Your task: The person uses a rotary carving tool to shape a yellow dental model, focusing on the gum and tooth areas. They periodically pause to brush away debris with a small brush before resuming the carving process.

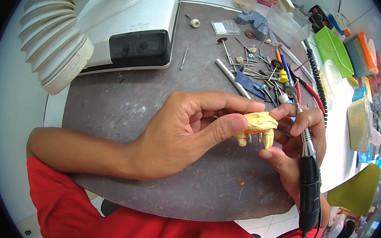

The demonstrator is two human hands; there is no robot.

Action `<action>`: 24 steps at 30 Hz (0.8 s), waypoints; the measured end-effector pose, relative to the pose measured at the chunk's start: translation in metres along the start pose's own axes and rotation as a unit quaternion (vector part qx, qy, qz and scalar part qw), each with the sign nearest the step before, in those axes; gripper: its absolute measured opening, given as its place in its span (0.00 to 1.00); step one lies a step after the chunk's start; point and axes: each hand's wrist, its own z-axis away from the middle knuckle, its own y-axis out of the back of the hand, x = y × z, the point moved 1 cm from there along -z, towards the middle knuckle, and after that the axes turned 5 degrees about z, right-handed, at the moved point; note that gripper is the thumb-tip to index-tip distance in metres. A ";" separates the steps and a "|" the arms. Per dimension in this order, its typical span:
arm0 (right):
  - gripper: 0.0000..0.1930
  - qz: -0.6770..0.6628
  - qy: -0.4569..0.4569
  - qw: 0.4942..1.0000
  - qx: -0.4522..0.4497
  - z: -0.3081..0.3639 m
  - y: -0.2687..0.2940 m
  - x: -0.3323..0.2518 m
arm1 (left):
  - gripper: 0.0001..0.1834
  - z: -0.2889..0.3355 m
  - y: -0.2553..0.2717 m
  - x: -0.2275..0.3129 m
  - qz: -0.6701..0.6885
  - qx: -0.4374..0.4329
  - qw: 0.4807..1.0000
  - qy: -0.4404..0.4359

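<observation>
Between the thumb and fingers of my left hand (194, 128) is a yellow dental cast (262, 120), its teeth pointing down. An orange-red patch and metal pins show among the teeth. My right hand (292, 167) carries a black and silver rotary handpiece (310, 173), tilted with its metal tip up and away from me. The right fingertips sit at the cast's right end, near or touching it; part of them is hidden behind it. Small orange shavings (242, 183) lie on the grey bench mat (123, 113) below.
Burs, discs, pliers and other tools (270, 76) crowd the far right of the mat. A white box with a black panel (140, 48) and a ribbed hose (56, 28) stand far left. A green basket (334, 52) and a coiled cord (317, 71) are at right.
</observation>
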 end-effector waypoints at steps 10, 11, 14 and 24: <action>0.21 -0.016 -0.043 0.999 -0.016 0.000 -0.003 -0.001 | 0.19 0.002 0.001 0.000 0.023 0.020 1.000 0.000; 0.21 -0.022 -0.048 0.998 -0.018 0.000 -0.003 -0.001 | 0.19 0.002 0.001 0.000 0.020 0.019 1.000 0.003; 0.20 -0.030 -0.052 0.998 -0.022 0.000 -0.003 0.000 | 0.18 0.003 0.002 0.003 0.013 0.019 1.000 0.017; 0.20 -0.037 -0.053 0.998 -0.026 0.000 -0.004 0.001 | 0.18 0.003 0.002 0.002 0.009 0.019 1.000 0.017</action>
